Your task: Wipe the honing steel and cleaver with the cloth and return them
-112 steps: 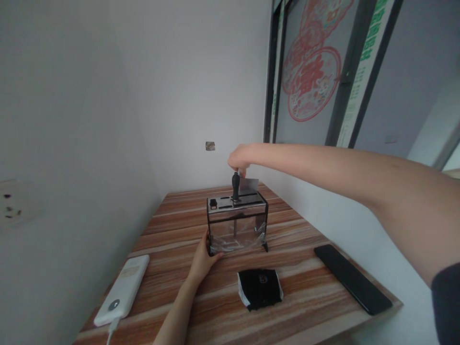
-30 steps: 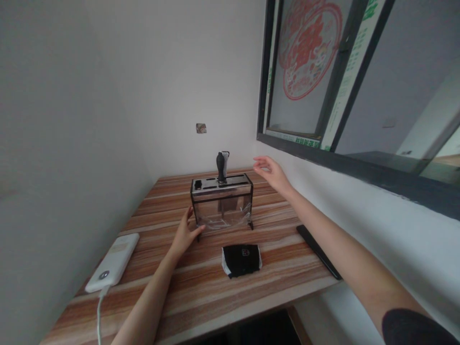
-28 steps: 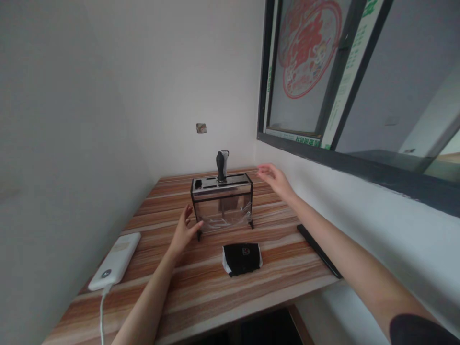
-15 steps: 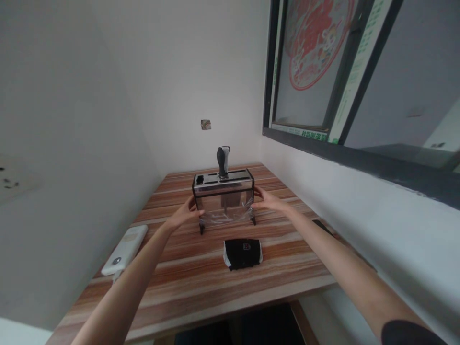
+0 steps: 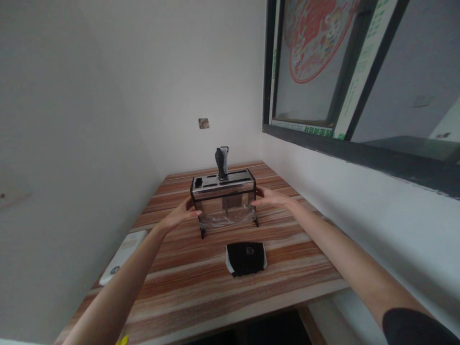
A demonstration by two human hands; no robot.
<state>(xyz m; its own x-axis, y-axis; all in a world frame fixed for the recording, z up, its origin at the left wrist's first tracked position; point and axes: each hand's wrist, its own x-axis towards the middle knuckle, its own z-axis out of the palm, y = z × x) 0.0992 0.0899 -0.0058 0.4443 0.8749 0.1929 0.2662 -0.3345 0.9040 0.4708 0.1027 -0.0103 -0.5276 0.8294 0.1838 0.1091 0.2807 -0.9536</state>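
Mid-table stands a knife block (image 5: 227, 213) with a slotted metal top, black edges, clear front and black feet. A black-handled utensil (image 5: 222, 163), its handle partly wrapped in something pale, sticks up from a top slot; its kind is unclear. My left hand (image 5: 182, 213) holds the left end, thumb at the front and fingers partly hidden behind. At the opposite end my right hand (image 5: 270, 197) grips in the same way. Loose clear film shows along the lower front. Nearer to me lies a folded black cloth item (image 5: 247, 258) with white edges and a small emblem.
A white power bank (image 5: 125, 251) lies at the table's left edge, partly behind my left forearm. Walls border the wood-grained table (image 5: 187, 290) at the back and right. A dark-framed window (image 5: 305, 129) is above the right side. Something yellow (image 5: 123, 340) shows at the bottom.
The camera view has shifted a little, so the block and the black cloth item look slightly larger. Both hands keep their hold on the block's ends; a yellow bit has appeared at the bottom edge.
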